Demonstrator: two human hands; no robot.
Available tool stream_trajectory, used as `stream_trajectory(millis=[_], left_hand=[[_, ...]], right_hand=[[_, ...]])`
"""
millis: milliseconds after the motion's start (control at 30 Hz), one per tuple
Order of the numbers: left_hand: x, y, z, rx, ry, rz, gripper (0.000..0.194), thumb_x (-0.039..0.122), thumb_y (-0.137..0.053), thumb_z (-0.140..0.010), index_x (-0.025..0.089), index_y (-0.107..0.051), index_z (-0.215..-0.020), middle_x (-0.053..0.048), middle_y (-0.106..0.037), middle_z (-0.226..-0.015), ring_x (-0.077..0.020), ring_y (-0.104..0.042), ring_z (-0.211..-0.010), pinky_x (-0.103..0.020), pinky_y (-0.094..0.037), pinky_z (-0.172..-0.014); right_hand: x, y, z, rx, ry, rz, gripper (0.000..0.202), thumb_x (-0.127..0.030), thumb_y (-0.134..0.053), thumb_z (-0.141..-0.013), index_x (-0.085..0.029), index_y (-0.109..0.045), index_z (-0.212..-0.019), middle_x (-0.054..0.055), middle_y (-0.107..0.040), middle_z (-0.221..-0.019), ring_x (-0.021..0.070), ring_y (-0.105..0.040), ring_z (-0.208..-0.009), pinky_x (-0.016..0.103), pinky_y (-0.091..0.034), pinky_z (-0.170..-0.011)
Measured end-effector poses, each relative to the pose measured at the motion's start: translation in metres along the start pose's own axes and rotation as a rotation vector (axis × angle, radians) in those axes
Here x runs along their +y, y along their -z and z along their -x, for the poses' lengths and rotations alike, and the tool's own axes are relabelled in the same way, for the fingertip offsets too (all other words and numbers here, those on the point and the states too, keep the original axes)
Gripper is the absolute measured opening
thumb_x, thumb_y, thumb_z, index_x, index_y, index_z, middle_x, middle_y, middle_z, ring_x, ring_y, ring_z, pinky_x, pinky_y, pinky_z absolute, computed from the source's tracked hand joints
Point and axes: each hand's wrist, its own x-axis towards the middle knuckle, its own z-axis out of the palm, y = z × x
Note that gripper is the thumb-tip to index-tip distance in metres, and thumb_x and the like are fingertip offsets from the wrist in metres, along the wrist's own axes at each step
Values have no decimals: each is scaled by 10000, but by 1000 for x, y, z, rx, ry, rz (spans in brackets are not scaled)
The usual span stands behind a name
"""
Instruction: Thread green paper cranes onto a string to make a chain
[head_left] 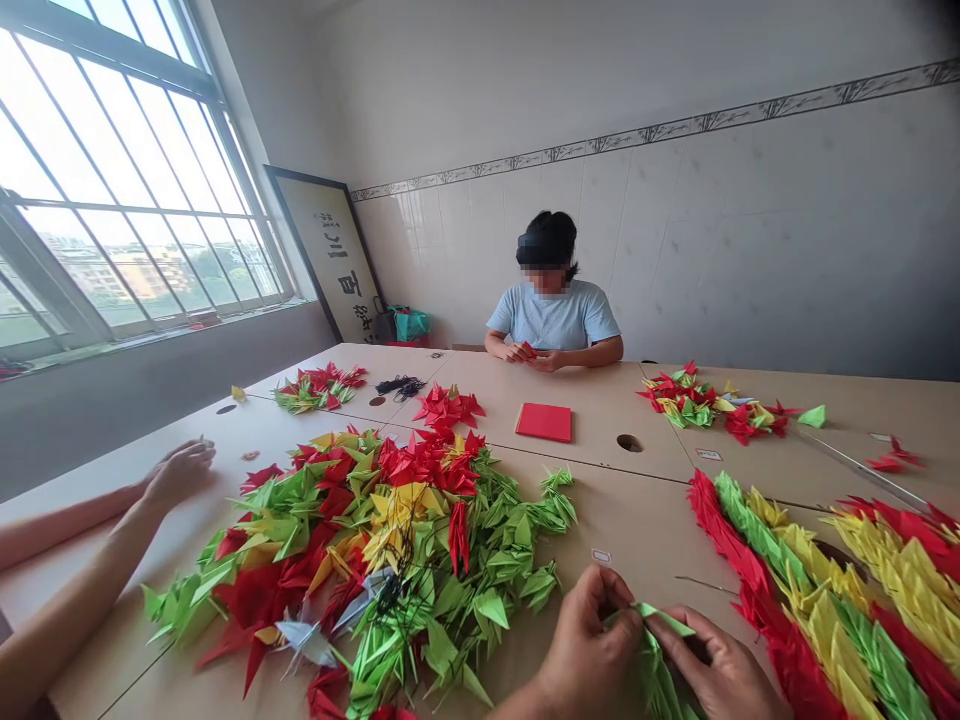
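Observation:
At the lower right, my left hand [596, 640] is closed, thumb and fingers pinching one side of a green paper crane [670, 618]. The fingers of my right hand [716, 665] grip its other side. Below it, between my hands, hangs a string of green paper cranes [661, 682], partly cut off by the frame. A large heap of red, yellow and green paper cranes [405, 510] lies to the left of my hands, with tangled black cord [394, 590] on top. A thin needle-like rod [705, 583] rests just beyond my right hand.
Strung rows of cranes [817, 570] fill the right side of the table [600, 480]. A red paper stack [544, 422] and smaller crane piles [701, 400] lie further back. Another person [555, 310] sits opposite, folding red paper; someone else's hands [180, 470] are at left.

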Motion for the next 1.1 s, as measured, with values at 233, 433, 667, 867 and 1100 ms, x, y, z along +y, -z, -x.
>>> stream_trajectory(millis=[233,433,667,867,1100], left_hand=[[3,-1,0,-7,-1,22,255,323,-653,-697,169,-458,-753,34,-420,-691,-97,-341,-632,-227,-279,-581],[-6,-1,0,-110,95,126,545,469,-751,-576,189,-447,-931,18,-480,-752,-102,-436,-652,-238,-331,-611],[-16,0,-1,-157,165,188,709,443,-807,-511,174,-453,-1063,-18,-543,-807,-137,-508,-746,-277,-360,-693],[-14,-1,0,-212,172,257,684,292,-823,-501,190,-468,-1076,-24,-584,-850,-137,-537,-738,-266,-352,-675],[-9,-2,-1,-123,227,305,435,121,-679,-529,171,-501,-922,-8,-616,-752,-141,-546,-701,-254,-347,-646]], right_hand=[[14,2,-6,-44,59,-87,277,-466,-640,-646,-245,-646,-812,-3,-737,-801,224,-651,-727,234,-503,-658],[15,4,-9,65,22,-169,318,-499,-657,-605,-242,-650,-791,43,-743,-792,263,-664,-756,296,-520,-691],[5,2,-4,62,-18,-324,263,-427,-691,-581,-246,-651,-768,30,-740,-732,259,-669,-684,295,-526,-571],[3,1,-3,157,-94,-534,269,-382,-753,-533,-240,-654,-739,10,-721,-666,228,-653,-619,272,-510,-525],[15,-3,-6,107,-167,-821,271,-341,-785,-557,-238,-626,-750,-50,-626,-521,153,-572,-491,238,-471,-462]])
